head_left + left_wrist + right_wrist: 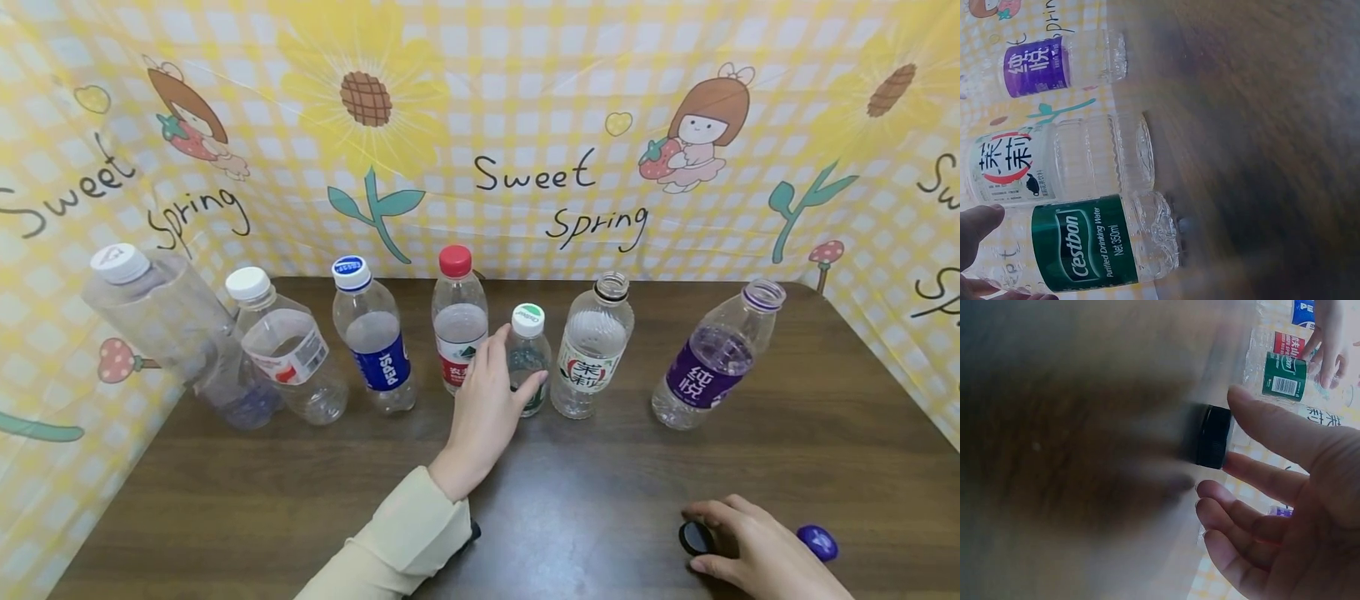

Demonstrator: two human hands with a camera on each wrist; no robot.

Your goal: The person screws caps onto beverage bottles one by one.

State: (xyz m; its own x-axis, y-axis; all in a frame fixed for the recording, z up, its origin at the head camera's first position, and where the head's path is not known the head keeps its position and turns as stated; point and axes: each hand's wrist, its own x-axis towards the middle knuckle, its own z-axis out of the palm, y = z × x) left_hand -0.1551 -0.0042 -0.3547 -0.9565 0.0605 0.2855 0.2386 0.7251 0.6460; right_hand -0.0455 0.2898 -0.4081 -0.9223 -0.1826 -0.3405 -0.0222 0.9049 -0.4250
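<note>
A small clear bottle [1088, 244] with a green Cestbon label stands on the table between the red-capped bottle [456, 300] and the jasmine-labelled bottle [592, 354]. My left hand [483, 408] holds it from the left, thumb on its near right side and fingers round the far left; they partly hide its body. Low at the front right, my right hand [750, 542] pinches a black bottle cap [1214, 437] between thumb and index finger, close over the tabletop. The other fingers [1229, 519] are loosely bent. A blue cap [817, 542] lies beyond this hand's outer side.
Left of the red-capped bottle stand a Pepsi bottle [372, 342], a white-capped bottle [288, 354] and a tall large bottle [161, 312]. An uncapped purple-labelled bottle [712, 358] stands at right; the jasmine-labelled one is uncapped too. A patterned cloth [517, 83] hangs behind the brown table [585, 492].
</note>
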